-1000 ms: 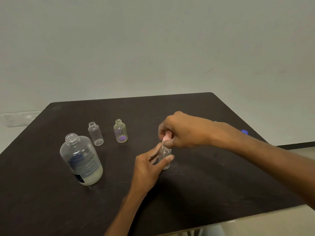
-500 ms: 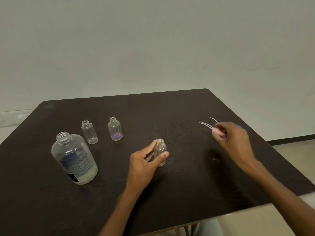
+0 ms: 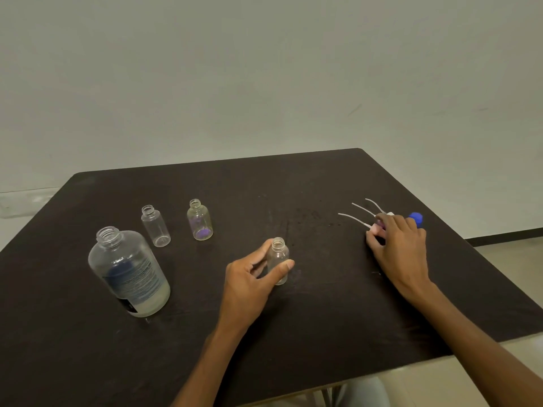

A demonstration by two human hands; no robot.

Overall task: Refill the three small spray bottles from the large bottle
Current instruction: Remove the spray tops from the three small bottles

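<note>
Nearby, left hand [image 3: 249, 277] fingers clamp an upright, uncapped small spray bottle [image 3: 278, 259]; right hand [image 3: 402, 245] fingertips pinch a pink spray head [image 3: 376, 229], its tube pointing away, blue cap [image 3: 416, 218] just beyond.

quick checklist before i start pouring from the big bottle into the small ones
1. All three small bottles uncapped: ok. The far-left one, the purple-tinted one and the held one show open necks.
2. Big bottle uncapped: ok, its neck is open.
3. Liquid to pour: ok, a pale layer sits at its bottom; whether it fills three, cannot tell.
4. Held bottle steady: ok, the left hand holds it upright on the table.
5. Right hand free to lift: not ok, its fingers are on the pink spray top.
6. Spray tops out of the way: ok, lying at the right by the blue cap.
</note>
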